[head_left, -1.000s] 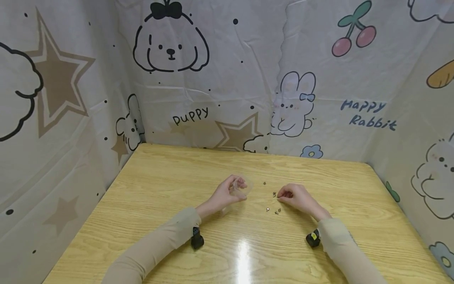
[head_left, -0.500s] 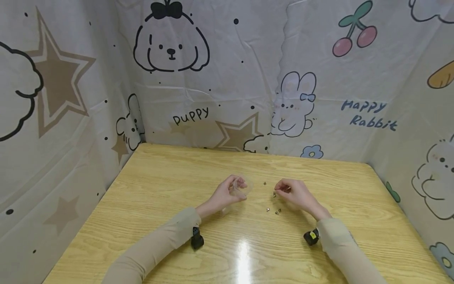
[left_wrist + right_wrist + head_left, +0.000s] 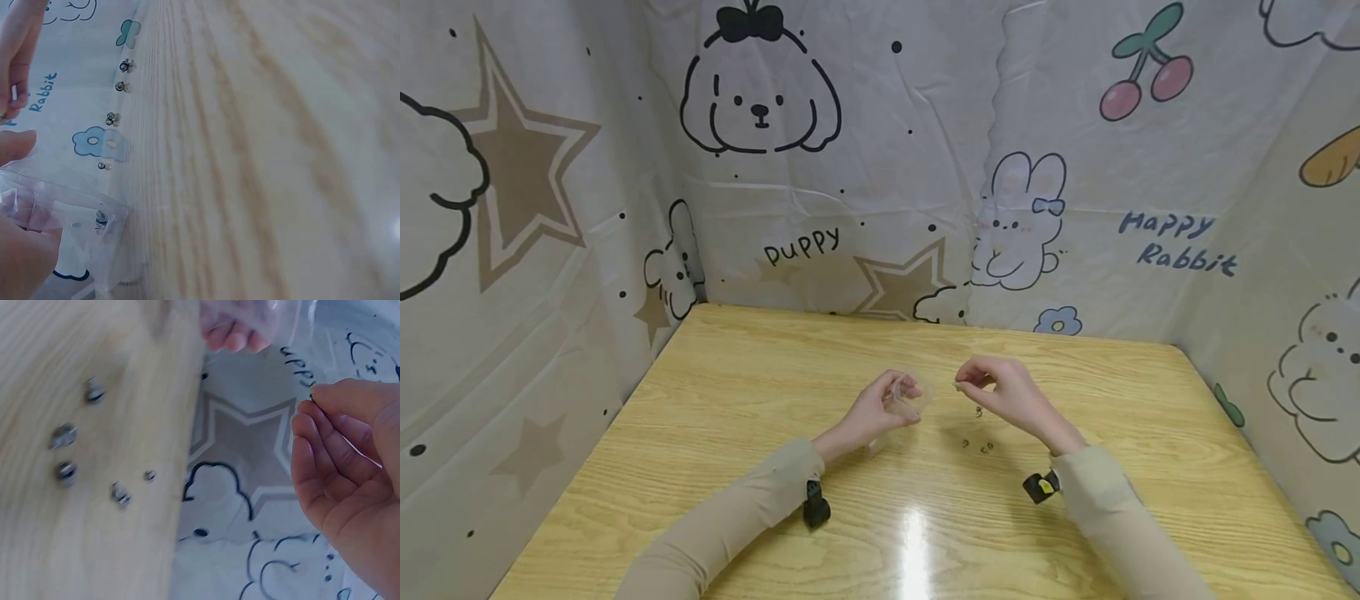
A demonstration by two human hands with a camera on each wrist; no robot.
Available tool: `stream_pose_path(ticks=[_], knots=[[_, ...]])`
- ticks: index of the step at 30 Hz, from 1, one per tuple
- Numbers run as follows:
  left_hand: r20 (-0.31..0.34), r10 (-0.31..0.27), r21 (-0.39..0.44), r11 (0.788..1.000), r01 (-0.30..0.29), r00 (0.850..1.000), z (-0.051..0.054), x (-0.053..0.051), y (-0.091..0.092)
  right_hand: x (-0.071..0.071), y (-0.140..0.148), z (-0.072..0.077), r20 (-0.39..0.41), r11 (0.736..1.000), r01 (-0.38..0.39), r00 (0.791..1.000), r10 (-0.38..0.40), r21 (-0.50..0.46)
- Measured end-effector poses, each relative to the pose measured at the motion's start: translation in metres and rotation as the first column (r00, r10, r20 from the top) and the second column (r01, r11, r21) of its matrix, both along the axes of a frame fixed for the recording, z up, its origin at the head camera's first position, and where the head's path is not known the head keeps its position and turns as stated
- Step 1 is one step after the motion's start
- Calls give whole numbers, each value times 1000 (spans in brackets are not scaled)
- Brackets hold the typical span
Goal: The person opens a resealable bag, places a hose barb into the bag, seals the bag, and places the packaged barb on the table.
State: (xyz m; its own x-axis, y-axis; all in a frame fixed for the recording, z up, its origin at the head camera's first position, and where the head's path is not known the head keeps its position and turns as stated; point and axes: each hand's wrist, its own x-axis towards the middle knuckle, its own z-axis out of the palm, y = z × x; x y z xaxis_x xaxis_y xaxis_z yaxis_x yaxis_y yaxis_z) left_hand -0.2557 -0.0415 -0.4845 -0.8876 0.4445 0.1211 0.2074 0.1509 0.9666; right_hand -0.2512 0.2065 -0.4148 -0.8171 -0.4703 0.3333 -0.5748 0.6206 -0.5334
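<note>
My left hand (image 3: 883, 408) holds a clear plastic container (image 3: 94, 206), thumb and fingers around its side. Its full shape is hard to make out. A metal piece (image 3: 101, 219) shows through the plastic; I cannot tell whether it lies inside or behind. To the right of the container, my right hand (image 3: 1003, 392) hovers over the table and pinches a small screw (image 3: 312, 397) between thumb and forefinger. Most of that screw is hidden by the fingertips. Several small metal screws (image 3: 95, 390) lie loose on the table below, among them a pair (image 3: 979, 412) beneath the right hand.
The wood-grain table (image 3: 775, 358) reaches back to a printed cloth (image 3: 880, 183) that hangs behind and at both sides. Each wrist wears a black camera, the left one (image 3: 816, 505) and the right one (image 3: 1041, 487).
My right hand has moved left and farther back, from beside the screws toward the container, and sits higher in view. The left hand and container have stayed in place.
</note>
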Motion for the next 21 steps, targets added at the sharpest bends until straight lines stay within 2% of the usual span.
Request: stream_pose_path(ticks=[8, 15, 21], knots=[[-19, -19, -6, 1000, 19, 1000, -1, 0, 0, 0, -22, 14, -27, 997, -80, 996, 80, -19], [-19, -18, 12, 1000, 18, 1000, -1, 1, 0, -3, -38, 13, -58, 987, -158, 986, 157, -12], [-14, -14, 6, 1000, 14, 1000, -1, 0, 1, -3, -40, 13, -46, 986, -166, 985, 165, -20]])
